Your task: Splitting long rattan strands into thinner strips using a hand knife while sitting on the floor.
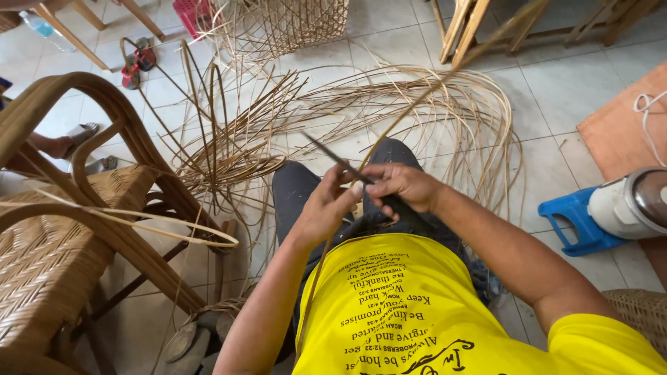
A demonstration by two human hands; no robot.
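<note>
Rattan strip (417, 104) runs up from my lap, pinched in my left hand (326, 208); my right hand (403, 187) grips a dark knife (333, 158) against it. Beyond the strip, loose cane (236, 153) litters the floor (556, 90); a wicker chair (62, 236) stands left of it.

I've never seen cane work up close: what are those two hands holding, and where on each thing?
The right hand grips a dark knife by its handle. The left hand pinches a long rattan strip where the blade meets it.
</note>
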